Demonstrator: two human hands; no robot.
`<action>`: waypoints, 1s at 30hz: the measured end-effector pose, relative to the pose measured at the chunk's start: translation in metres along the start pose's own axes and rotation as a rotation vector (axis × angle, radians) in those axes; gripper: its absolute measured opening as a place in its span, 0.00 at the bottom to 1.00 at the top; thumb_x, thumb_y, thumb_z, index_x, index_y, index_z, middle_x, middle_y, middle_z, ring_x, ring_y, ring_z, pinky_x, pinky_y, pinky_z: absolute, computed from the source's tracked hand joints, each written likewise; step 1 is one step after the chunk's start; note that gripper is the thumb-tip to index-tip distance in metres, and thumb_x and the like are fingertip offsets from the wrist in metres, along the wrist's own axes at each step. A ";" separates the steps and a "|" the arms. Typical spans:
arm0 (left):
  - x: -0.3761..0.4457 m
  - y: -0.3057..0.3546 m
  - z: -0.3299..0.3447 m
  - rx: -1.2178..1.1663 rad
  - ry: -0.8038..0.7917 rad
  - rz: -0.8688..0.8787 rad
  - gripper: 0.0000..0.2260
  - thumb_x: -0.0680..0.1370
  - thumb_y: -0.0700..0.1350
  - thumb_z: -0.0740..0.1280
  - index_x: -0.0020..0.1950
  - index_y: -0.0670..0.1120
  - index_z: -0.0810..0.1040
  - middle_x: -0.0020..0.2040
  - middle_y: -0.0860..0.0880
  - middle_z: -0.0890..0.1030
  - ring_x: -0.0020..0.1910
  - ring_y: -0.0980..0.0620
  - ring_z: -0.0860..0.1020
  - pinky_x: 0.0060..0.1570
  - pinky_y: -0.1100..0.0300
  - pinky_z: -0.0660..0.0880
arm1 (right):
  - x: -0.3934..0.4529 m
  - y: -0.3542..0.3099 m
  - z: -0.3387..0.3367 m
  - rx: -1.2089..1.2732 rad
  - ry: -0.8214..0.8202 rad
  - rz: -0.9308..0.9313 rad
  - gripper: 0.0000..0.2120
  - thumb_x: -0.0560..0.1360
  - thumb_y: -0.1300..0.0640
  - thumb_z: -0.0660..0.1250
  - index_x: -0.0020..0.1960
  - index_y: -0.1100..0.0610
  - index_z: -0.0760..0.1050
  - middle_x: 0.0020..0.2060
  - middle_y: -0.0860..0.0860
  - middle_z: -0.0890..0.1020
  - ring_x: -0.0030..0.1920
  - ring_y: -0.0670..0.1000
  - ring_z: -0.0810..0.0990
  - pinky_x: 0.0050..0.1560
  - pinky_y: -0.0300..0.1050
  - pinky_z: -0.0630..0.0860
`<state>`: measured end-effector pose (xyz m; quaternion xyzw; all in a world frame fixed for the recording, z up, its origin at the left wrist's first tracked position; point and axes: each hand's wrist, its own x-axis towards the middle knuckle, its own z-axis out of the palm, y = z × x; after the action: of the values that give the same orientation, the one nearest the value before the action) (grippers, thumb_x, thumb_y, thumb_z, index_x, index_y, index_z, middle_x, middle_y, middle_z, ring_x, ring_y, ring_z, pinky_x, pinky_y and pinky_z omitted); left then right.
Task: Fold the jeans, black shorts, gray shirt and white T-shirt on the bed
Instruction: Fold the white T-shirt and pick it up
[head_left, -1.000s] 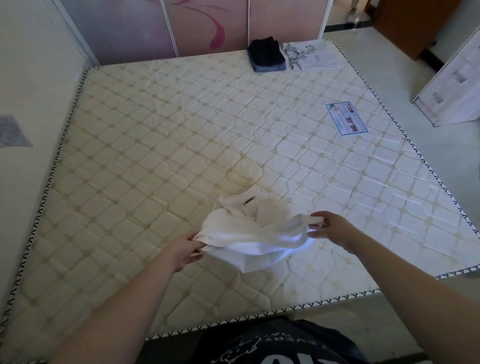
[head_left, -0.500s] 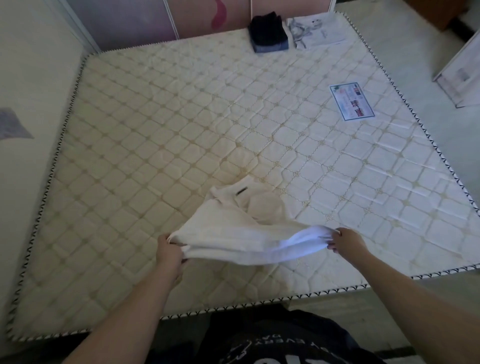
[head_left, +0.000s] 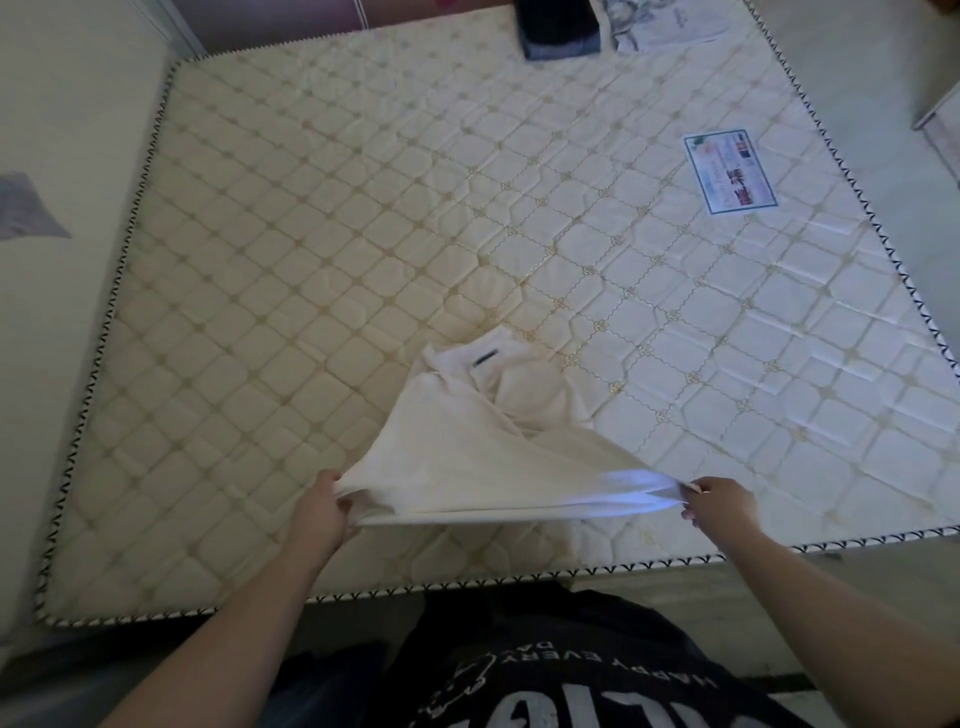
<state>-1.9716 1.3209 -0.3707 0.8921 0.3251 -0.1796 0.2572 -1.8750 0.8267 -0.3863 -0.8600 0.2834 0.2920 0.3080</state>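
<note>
At the far left of the frame a pale wall runs beside the bare quilted mattress (head_left: 322, 218), which fills most of the view. In the lower left-centre, the left hand (head_left: 319, 506) pinches one corner of the white T-shirt (head_left: 467, 457), fingers curled round the hem. The shirt stretches from there across the lower middle of the frame, its near edge lifted off the mattress and pulled taut, while its collar end, with a small dark label, lies bunched on the quilting just above centre. Right of centre, the right hand (head_left: 719, 506) grips the opposite corner of the same hem, thumb and fingers closed on the cloth. At the top edge, right of centre, a dark folded stack (head_left: 558, 31) sits next to a light printed garment (head_left: 660, 26), partly cut off. A printed mattress label (head_left: 730, 171) lies in the upper right.

The step in hand looks like spreading the T-shirt flat before folding. Next it probably needs a shake or drag toward the near edge to free the crumpled collar end, then laying down smooth.
</note>
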 end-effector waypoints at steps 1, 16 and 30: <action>0.000 -0.004 0.000 -0.008 0.024 -0.038 0.14 0.78 0.39 0.65 0.64 0.40 0.73 0.53 0.35 0.80 0.51 0.38 0.78 0.42 0.56 0.66 | 0.002 -0.001 0.001 0.007 0.023 0.011 0.12 0.77 0.58 0.64 0.41 0.64 0.81 0.36 0.62 0.84 0.41 0.61 0.83 0.40 0.47 0.75; 0.020 -0.079 -0.010 -0.248 -0.226 -0.490 0.11 0.80 0.30 0.54 0.45 0.32 0.75 0.30 0.38 0.76 0.19 0.49 0.71 0.18 0.66 0.67 | -0.008 0.033 0.011 0.070 -0.136 0.208 0.21 0.69 0.75 0.71 0.60 0.63 0.78 0.50 0.60 0.81 0.43 0.57 0.81 0.40 0.42 0.80; 0.149 0.078 -0.097 -0.526 -0.175 -0.186 0.16 0.81 0.34 0.52 0.58 0.40 0.79 0.49 0.37 0.82 0.29 0.53 0.80 0.28 0.63 0.74 | 0.057 -0.204 0.015 0.423 0.210 -0.054 0.12 0.75 0.62 0.65 0.57 0.56 0.81 0.45 0.58 0.84 0.38 0.55 0.78 0.39 0.44 0.74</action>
<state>-1.7960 1.3982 -0.3392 0.7423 0.4176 -0.1883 0.4890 -1.7054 0.9524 -0.3599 -0.8093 0.3455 0.1267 0.4577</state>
